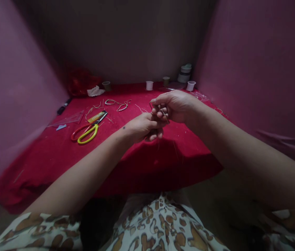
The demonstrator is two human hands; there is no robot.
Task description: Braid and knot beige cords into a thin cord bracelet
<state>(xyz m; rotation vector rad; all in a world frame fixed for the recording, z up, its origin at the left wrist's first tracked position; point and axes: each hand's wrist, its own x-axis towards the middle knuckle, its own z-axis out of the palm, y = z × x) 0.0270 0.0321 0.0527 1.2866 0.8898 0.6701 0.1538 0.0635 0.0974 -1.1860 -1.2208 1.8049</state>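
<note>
Both hands meet above the middle of a red cloth (142,164) that covers the table. My left hand (143,127) is curled, its fingers closed round a thin piece of thread or wire (160,113). My right hand (173,104) sits just above and to the right, fingers pinched on the same thin strand. Loose ends of the strand hang down toward the cloth. What exactly the strand is stays too small to tell.
Scissors (86,132) with red and yellow handles lie at the left, next to a yellow strip (96,116). Beaded loops (117,103) lie further back. Small cups (149,85) and stacked tape rolls (184,73) line the far edge. Pink walls close both sides.
</note>
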